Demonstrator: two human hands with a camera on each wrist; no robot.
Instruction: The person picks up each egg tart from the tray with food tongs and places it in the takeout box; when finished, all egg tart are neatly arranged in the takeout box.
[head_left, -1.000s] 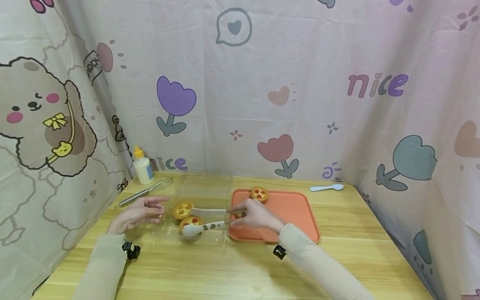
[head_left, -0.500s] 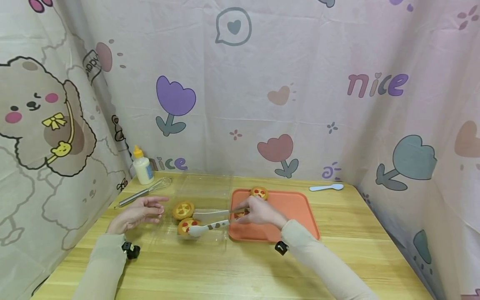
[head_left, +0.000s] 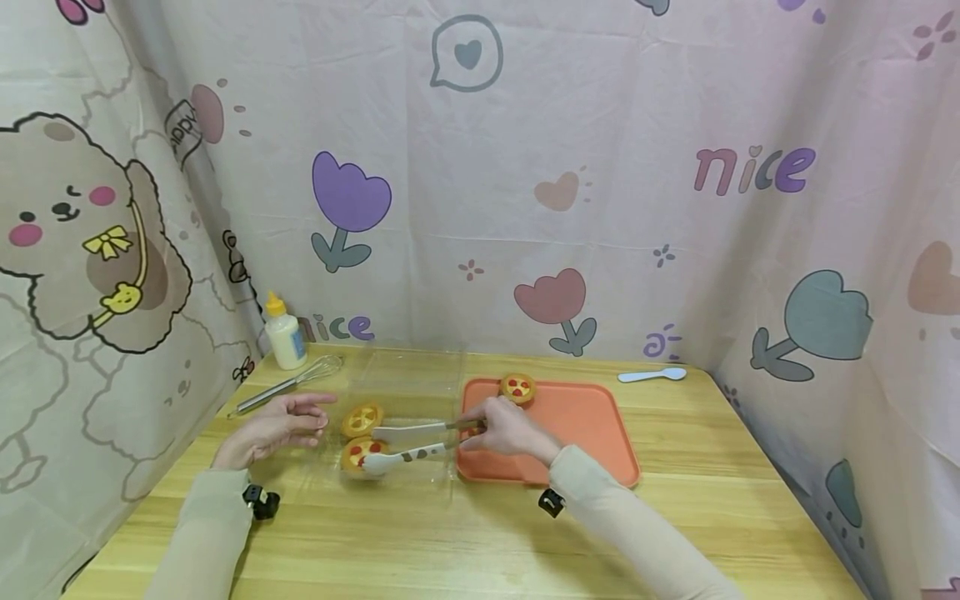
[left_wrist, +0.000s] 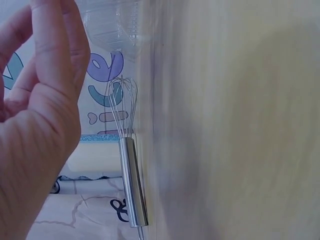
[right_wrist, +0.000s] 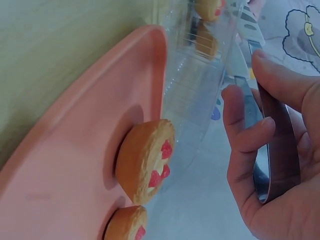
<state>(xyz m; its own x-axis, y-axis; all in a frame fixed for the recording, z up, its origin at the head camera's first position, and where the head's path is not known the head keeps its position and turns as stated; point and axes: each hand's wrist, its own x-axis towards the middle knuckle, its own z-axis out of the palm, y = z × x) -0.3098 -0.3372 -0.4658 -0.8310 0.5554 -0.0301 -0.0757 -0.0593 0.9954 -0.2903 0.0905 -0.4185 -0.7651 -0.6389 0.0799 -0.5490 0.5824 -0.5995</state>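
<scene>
My right hand (head_left: 513, 429) grips metal tongs (right_wrist: 280, 145) with pale, spotted tips, curled round their bent end above the tray. In the head view the tongs reach left into a clear plastic box (head_left: 408, 371). Their front tip overlaps a tart (head_left: 358, 452) with red pieces, and the other tip lies near a yellow-topped tart (head_left: 362, 420). Whether the tips touch either tart is unclear. My left hand (head_left: 273, 427) hovers by the box's left side, fingers loosely bent around nothing. Two tarts stand on the orange tray, the larger-looking one (right_wrist: 145, 162) showing red pieces.
The orange tray (head_left: 585, 433) lies right of the box. A whisk (head_left: 288, 385) and a white bottle with a yellow cap (head_left: 285, 335) are at the back left. A pale spoon (head_left: 652, 376) lies at the back right. A printed curtain hangs behind the table.
The tongs shifted slightly right, then back left, with my right hand. The red-topped tart in the box has slid left, and the yellow-topped one slightly left. My left hand stays put.
</scene>
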